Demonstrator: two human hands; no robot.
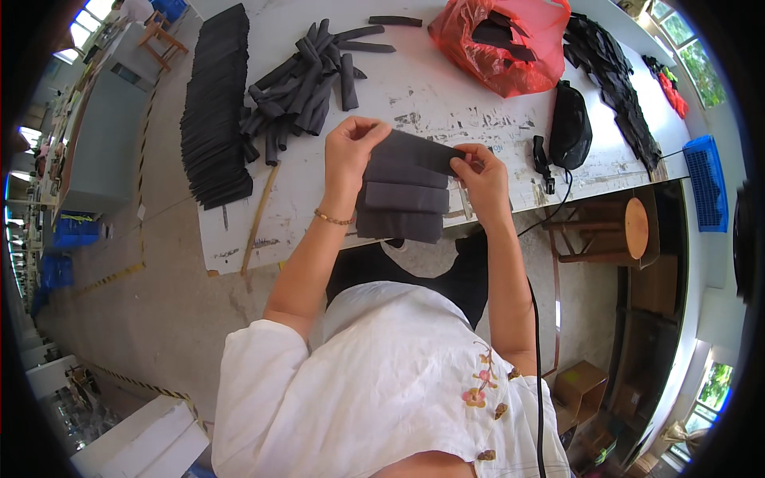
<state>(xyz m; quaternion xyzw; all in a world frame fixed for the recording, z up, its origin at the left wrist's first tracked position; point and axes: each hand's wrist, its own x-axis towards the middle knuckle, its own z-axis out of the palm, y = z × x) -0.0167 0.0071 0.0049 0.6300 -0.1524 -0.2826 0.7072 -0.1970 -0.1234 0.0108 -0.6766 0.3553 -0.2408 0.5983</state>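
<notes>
Between my two hands a dark grey fabric strip [418, 154] is stretched flat. My left hand [352, 151] pinches its left end between thumb and fingers, and my right hand [480, 175] pinches the right end. Just below it, a few similar folded strips [405, 211] lie overlapping in a short row at the table's front edge. Beyond my left hand is a loose heap of rolled dark strips [299, 92]. Farther left, a long row of tightly overlapped dark pieces [215, 111] runs along the table's left side.
A red plastic bag [510, 48] with dark pieces inside stands at the back. Right of it lie a black pouch [570, 127], a strap with a buckle [543, 166] and another dark row [613, 88]. A wooden stick [261, 215] and a stool [635, 227] are near the table [494, 127].
</notes>
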